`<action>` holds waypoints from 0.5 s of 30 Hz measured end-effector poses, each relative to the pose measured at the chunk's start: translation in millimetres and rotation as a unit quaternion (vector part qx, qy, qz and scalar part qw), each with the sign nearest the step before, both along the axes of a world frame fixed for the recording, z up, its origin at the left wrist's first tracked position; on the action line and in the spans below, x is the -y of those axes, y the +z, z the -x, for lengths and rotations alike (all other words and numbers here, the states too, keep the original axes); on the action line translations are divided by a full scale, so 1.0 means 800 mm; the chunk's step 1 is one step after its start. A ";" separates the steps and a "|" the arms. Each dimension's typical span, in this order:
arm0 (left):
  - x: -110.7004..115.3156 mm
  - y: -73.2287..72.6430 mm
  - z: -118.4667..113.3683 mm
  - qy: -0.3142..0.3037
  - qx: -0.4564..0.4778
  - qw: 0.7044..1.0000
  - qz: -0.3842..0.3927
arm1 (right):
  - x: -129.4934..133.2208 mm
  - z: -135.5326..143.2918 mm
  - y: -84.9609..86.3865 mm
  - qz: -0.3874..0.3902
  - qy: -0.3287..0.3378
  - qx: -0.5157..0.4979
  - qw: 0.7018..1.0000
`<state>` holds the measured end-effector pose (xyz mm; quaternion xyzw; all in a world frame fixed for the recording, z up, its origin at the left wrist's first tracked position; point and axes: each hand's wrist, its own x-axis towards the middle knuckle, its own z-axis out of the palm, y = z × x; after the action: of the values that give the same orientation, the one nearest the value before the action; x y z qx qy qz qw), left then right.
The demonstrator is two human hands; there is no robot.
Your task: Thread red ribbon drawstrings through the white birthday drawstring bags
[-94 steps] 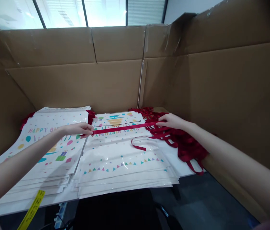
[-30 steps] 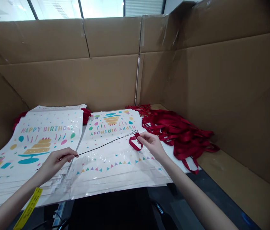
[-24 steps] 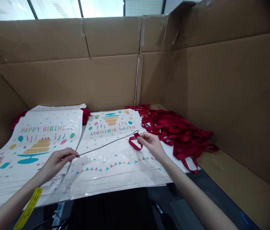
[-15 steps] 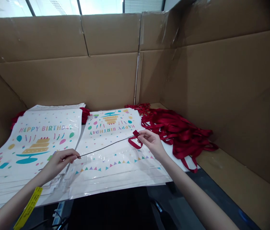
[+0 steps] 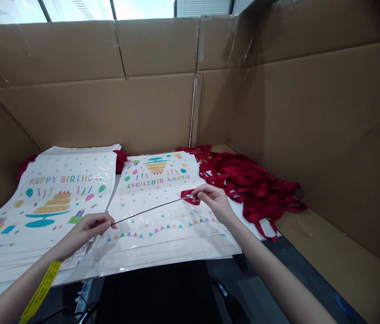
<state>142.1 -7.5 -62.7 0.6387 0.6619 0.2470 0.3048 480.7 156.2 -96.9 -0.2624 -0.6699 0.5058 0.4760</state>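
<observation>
Brown cardboard walls (image 5: 91, 108) at back and sides; bright windows (image 5: 145, 9) beyond; dark floor (image 5: 248, 288) below.

I pinch a thin, dark, wire-like rod (image 5: 149, 210) in my left grip (image 5: 95, 226); it slants, almost straight, its paler far end at my right fingertips. There my right grip (image 5: 212, 201) holds a flat, dark-red fabric ribbon (image 5: 186, 192), bent into a small loop. Whether they interlock, I cannot tell.

Left hand (image 5: 91, 226) pinching thin dark wire (image 5: 149, 210), right hand (image 5: 216, 202) holding red ribbon (image 5: 194, 201); printed sheets (image 5: 166, 225) beneath
</observation>
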 end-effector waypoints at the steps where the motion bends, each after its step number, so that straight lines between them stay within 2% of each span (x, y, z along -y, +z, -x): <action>1: 0.002 0.001 -0.002 0.010 0.005 1.000 -0.006 | 0.001 0.000 0.000 0.006 0.004 -0.008 1.000; 6: 0.010 0.000 -0.010 0.040 0.023 0.999 -0.026 | 0.004 0.001 -0.002 0.016 0.012 -0.032 0.999; 9: 0.015 0.000 -0.018 0.047 0.037 0.998 -0.037 | 0.004 -0.001 0.000 -0.015 -0.027 -0.034 0.999; 12: 0.020 -0.001 -0.031 0.037 0.050 0.997 -0.046 | 0.002 -0.004 0.007 -0.061 -0.078 -0.030 0.995; 15: 0.022 -0.001 -0.049 0.022 0.064 0.997 -0.033 | -0.001 -0.011 0.024 -0.052 -0.074 -0.038 0.995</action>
<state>181.4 -25.4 -63.7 0.6168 0.6463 0.3157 0.3195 489.6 157.0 -77.9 -0.2664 -0.6554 0.4429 0.5507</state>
